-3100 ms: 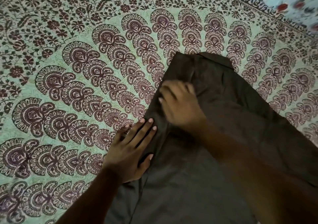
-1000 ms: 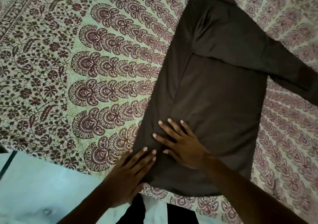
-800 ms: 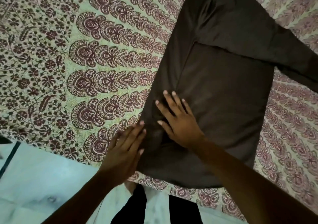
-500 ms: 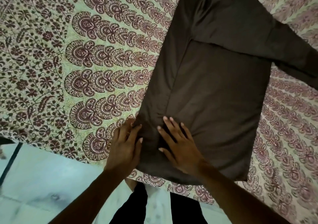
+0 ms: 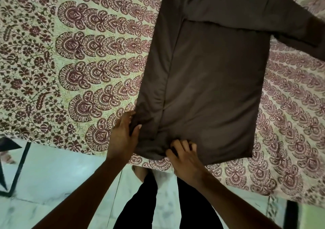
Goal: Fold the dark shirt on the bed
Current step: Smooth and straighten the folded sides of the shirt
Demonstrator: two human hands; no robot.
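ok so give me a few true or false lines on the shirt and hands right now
The left hand holds the dark shirt at its left edge. True.
The right hand lies flat mid-shirt. False: its fingers curl at the near hem.
One sleeve stretches out to the right. True.
The bedspread is plain white. False: it is patterned in maroon.

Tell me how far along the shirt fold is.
Done: the dark shirt has its left side folded in lengthwise. In hand: the left hand and right hand grip its near-left corner and hem. Left: the sleeve lying out to the right, then crosswise folds.
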